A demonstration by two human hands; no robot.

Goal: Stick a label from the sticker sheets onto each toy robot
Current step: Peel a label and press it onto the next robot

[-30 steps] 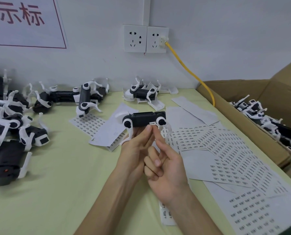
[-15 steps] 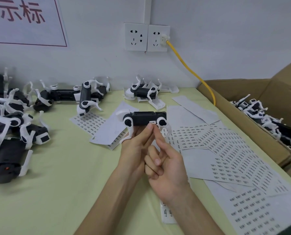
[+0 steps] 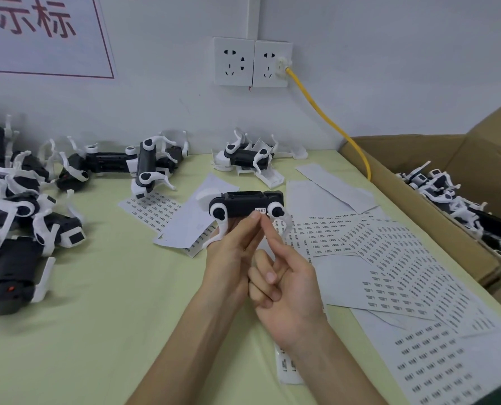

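Toy robot [image 3: 245, 203] above left hand [image 3: 231, 258] fingertips.

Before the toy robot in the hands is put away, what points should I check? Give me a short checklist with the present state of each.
1. Label on the black body of the toy robot: ok.
2. Label pressed flat, no lifted corner: cannot tell.
3. Left hand holds the toy securely from below: ok.
4. Right hand carries no other sticker: cannot tell.
5. Cardboard box open, with toys already inside: ok.
6. Sticker sheets within reach for the next toy: ok.
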